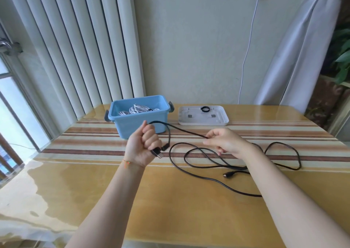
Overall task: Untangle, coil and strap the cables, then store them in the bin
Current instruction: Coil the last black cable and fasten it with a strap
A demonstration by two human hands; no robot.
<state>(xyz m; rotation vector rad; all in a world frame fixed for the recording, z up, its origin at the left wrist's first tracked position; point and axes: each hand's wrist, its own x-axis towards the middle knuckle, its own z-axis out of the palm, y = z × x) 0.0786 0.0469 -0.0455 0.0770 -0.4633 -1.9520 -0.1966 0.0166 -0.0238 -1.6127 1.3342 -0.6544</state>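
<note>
A long black cable [197, 174] lies in loose loops on the table, its far plug [228, 175] resting near my right forearm. My left hand [144, 145] is raised in a fist around one end of it, with a plug sticking out below the fingers. From the fist the cable arcs up and runs right to my right hand [220, 140], which pinches it between thumb and fingers. Behind my left hand stands the blue bin [121, 120] with a strapped white cable coil [139, 109] inside.
The bin's white lid [223, 120] lies upside down to the right of the bin, with a small black strap ring [205, 109] on it. A white charger cord [248, 47] hangs down the wall behind. The striped table [94, 172] has a glossy cover.
</note>
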